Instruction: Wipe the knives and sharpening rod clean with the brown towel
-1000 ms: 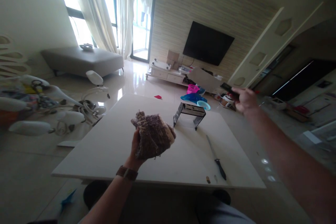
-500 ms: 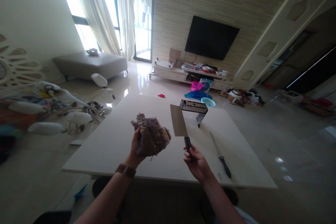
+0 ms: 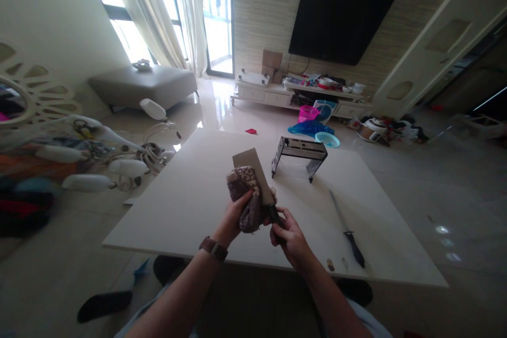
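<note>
A cleaver is held above the white table, its broad blade pointing up and away to the left. Its black handle is gripped by my right hand, fingers wrapped round it. My left hand is closed on a thick brown-purple cloth, folded around the blade so that part of the cloth shows on both sides. The blade's lower middle is partly covered by the cloth. On the table to the right lies a honing steel with a black handle.
A metal stand-like frame stands on the table beyond my hands. Two small items, one a brownish piece, lie near the front edge. White-armed chandelier parts crowd the left side. Baskets and a blue bag sit on the floor behind.
The cloth has come over to the right and now wraps the cleaver's blade; before, the two were apart. The cleaver has tilted to the left. The camera view has shifted.
</note>
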{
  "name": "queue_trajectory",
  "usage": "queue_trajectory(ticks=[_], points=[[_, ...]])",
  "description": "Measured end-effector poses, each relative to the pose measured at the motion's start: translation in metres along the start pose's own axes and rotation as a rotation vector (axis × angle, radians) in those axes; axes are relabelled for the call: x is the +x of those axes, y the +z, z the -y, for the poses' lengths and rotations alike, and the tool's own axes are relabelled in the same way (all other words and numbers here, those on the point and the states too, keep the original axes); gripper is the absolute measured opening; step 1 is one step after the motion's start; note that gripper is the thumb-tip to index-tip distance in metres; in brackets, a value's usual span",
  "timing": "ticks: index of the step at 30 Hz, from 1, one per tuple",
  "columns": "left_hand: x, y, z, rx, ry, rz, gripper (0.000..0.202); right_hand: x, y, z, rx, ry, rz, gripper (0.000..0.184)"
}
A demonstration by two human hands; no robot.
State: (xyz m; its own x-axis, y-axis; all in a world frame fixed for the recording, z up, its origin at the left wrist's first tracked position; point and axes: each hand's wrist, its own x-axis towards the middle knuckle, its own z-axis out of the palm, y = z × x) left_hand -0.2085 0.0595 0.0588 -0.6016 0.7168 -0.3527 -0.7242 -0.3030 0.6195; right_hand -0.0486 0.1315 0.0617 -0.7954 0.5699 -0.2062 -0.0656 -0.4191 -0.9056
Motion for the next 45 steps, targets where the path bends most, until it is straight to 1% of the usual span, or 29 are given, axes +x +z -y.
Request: queue_trajectory(ticks=[1, 2, 4, 7, 10, 14, 16, 18, 20, 22, 25, 29, 31, 33, 36, 39, 42, 45], points=[[0.002, 0.0, 0.003, 0.04, 0.046, -0.05, 0.045, 0.001, -0.002, -0.002, -0.034, 0.006, 0.007, 0.04], [0.003, 0.0, 0.005, 0.062, 0.07, -0.074, 0.045, 0.003, -0.004, -0.003, -0.075, 0.002, 0.007, 0.038], [0.004, 0.0, 0.007, 0.069, 0.068, -0.067, 0.045, 0.004, -0.008, -0.004, -0.162, -0.025, -0.014, 0.035], [0.005, 0.0, 0.005, 0.067, 0.08, -0.083, 0.043, 0.003, -0.013, -0.001, -0.242, -0.048, -0.07, 0.039], [0.007, -0.005, -0.006, 0.08, 0.125, -0.169, 0.04, -0.001, -0.018, 0.003, -0.294, -0.032, -0.088, 0.043], [0.012, -0.018, -0.025, 0.049, 0.165, -0.267, 0.035, -0.007, -0.023, 0.005, -0.345, -0.005, -0.046, 0.041], [0.015, -0.023, -0.031, 0.027, 0.187, -0.285, 0.033, -0.009, -0.026, 0.003, -0.359, 0.001, -0.032, 0.04], [0.016, -0.025, -0.032, 0.015, 0.196, -0.263, 0.033, -0.009, -0.028, 0.001, -0.366, -0.003, -0.037, 0.039], [0.017, -0.024, -0.028, 0.012, 0.186, -0.236, 0.036, -0.009, -0.03, 0.001, -0.361, -0.011, -0.055, 0.039], [0.015, -0.02, -0.019, 0.015, 0.159, -0.221, 0.038, -0.009, -0.032, 0.0, -0.35, -0.015, -0.081, 0.039], [0.009, -0.012, 0.0, 0.046, 0.108, -0.213, 0.039, -0.009, -0.036, 0.0, -0.32, -0.019, -0.108, 0.039], [-0.002, -0.001, 0.024, 0.097, 0.031, -0.153, 0.04, -0.008, -0.037, -0.001, -0.27, -0.031, -0.144, 0.039], [-0.005, 0.002, 0.031, 0.11, 0.007, -0.135, 0.04, -0.007, -0.036, -0.003, -0.259, -0.035, -0.166, 0.04], [-0.007, 0.005, 0.034, 0.119, -0.008, -0.131, 0.038, -0.005, -0.034, -0.004, -0.256, -0.036, -0.182, 0.041], [-0.005, 0.007, 0.03, 0.133, 0.008, -0.145, 0.036, -0.003, -0.031, -0.006, -0.253, -0.045, -0.197, 0.042], [-0.001, 0.007, 0.02, 0.141, 0.038, -0.145, 0.038, -0.001, -0.029, -0.004, -0.249, -0.057, -0.194, 0.043], [0.006, 0.003, 0.007, 0.137, 0.081, -0.169, 0.039, -0.003, -0.028, -0.001, -0.271, -0.063, -0.189, 0.042], [0.014, -0.004, -0.01, 0.105, 0.132, -0.196, 0.036, -0.007, -0.029, 0.002, -0.313, -0.068, -0.182, 0.041]])
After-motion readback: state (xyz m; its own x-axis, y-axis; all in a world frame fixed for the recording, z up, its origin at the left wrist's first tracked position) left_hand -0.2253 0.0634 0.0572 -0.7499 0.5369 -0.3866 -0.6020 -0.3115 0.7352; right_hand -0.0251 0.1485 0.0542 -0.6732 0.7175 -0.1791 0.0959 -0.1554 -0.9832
